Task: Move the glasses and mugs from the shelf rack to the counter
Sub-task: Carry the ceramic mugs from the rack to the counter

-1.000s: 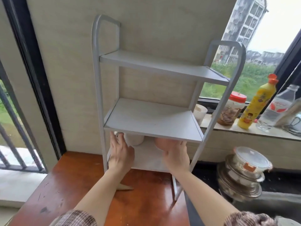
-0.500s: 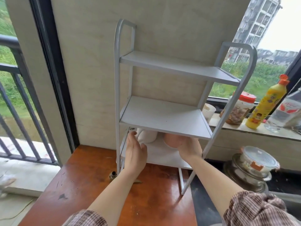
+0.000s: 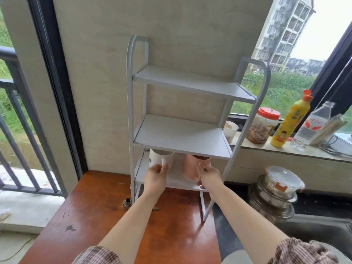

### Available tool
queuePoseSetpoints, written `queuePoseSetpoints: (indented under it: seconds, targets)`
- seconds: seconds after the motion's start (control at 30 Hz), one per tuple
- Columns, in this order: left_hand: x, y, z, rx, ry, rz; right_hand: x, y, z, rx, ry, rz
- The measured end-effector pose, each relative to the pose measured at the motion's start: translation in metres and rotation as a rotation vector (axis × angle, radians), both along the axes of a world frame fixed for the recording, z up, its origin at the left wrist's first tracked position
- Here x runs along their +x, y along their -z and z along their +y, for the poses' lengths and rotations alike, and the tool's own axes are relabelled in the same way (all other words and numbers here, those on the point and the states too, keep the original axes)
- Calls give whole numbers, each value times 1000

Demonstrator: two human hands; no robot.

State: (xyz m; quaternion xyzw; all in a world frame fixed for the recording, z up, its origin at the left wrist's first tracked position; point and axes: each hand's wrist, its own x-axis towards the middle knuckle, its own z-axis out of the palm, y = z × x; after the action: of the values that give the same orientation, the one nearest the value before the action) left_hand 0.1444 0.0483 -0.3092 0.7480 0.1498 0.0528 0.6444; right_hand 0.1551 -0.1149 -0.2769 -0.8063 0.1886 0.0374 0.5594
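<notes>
A white three-tier shelf rack [image 3: 181, 139] stands on the reddish-brown wooden counter [image 3: 91, 212] against the wall. Its top and middle shelves hold nothing. On the bottom shelf stand a white mug [image 3: 159, 157] at the left and a pink mug [image 3: 192, 166] at the right, both partly hidden by the middle shelf. My left hand [image 3: 155, 175] grips the white mug's handle. My right hand [image 3: 208, 178] grips the pink mug at its handle side.
On the window sill at the right stand a small white cup [image 3: 230, 129], a red-lidded jar [image 3: 263, 124], a yellow squeeze bottle [image 3: 291, 120] and a clear plastic bottle [image 3: 312, 125]. A stack of lidded bowls [image 3: 277, 193] sits low right. A balcony railing [image 3: 17, 134] lies left.
The view has pulled back and both mugs show more. My hands have shifted from reaching under the middle shelf to closing on the two mugs' handles.
</notes>
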Motion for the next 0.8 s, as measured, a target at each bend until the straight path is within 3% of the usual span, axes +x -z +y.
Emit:
queuePoseSetpoints:
  seconds: [0.13,0.57,0.8]
  targets:
    - [-11,2,4,-6,38,-18,-15,4,-3,135,-47,1]
    - [-75,-7,-1,-57,40,6,-91,5,-37,149,-158,-144]
    - [-145,-17,-50,78,147,-49,-166,5,-98,161,-210,-137]
